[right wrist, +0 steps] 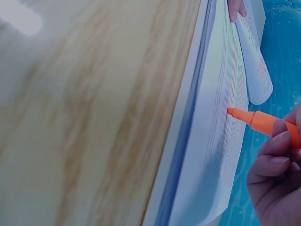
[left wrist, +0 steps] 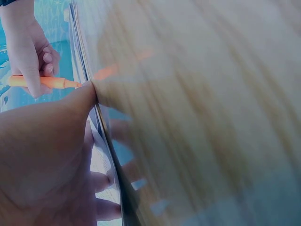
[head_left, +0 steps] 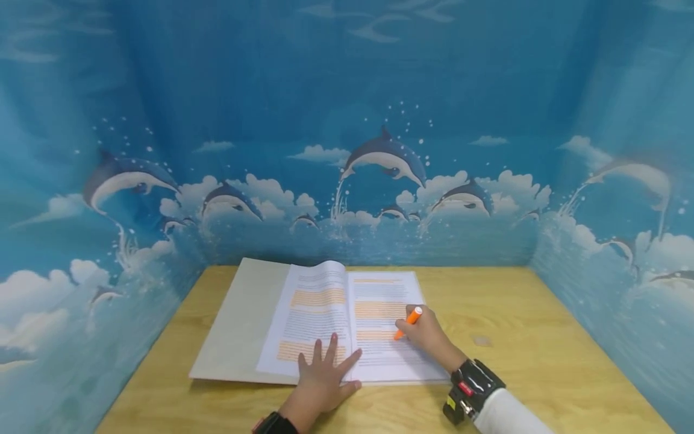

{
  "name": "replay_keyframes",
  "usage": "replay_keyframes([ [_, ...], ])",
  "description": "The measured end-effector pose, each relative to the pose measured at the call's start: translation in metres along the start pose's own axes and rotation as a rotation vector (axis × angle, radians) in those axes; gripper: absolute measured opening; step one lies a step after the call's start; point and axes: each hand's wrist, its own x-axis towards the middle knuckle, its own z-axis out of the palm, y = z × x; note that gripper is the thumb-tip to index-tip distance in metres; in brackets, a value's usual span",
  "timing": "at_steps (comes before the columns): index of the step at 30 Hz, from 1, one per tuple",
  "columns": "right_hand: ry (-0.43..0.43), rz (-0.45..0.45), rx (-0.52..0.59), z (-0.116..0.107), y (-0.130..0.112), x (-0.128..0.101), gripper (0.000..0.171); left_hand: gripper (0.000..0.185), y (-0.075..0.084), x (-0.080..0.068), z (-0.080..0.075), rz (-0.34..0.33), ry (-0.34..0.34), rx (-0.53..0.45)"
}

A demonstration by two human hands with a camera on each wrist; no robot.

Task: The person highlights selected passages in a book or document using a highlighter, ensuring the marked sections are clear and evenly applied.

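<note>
An open binder of printed pages [head_left: 379,355] lies on the table, with bands of text marked orange on both the left and right pages. My right hand [head_left: 428,334] grips an orange highlighter [head_left: 410,320], its tip down at the right page just under a marked band. In the right wrist view the highlighter [right wrist: 263,123] slants to the page with its chisel tip at the text lines. My left hand [head_left: 325,377] rests with fingers spread over the lower inner part of the pages, the thumb at the bottom edge. The left page curls up near the binding.
The binder's grey-white cover [head_left: 238,325] extends to the left under the pages. A small pale square [head_left: 481,341] sits on the wooden table [head_left: 520,361] right of the binder. Blue dolphin-print curtains [head_left: 271,120] enclose the table at the back and sides.
</note>
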Motion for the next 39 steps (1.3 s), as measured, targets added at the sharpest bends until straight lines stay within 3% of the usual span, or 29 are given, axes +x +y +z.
replay_keyframes([
  [14,0.001,0.024,-0.032,-0.013,0.005,-0.001,0.039,0.062,0.002,-0.003,-0.003,0.027,-0.001,-0.034],
  [39,0.004,0.052,0.015,-0.028,0.015,-0.008,0.042,0.061,0.006,-0.005,-0.004,0.022,0.020,-0.038],
])
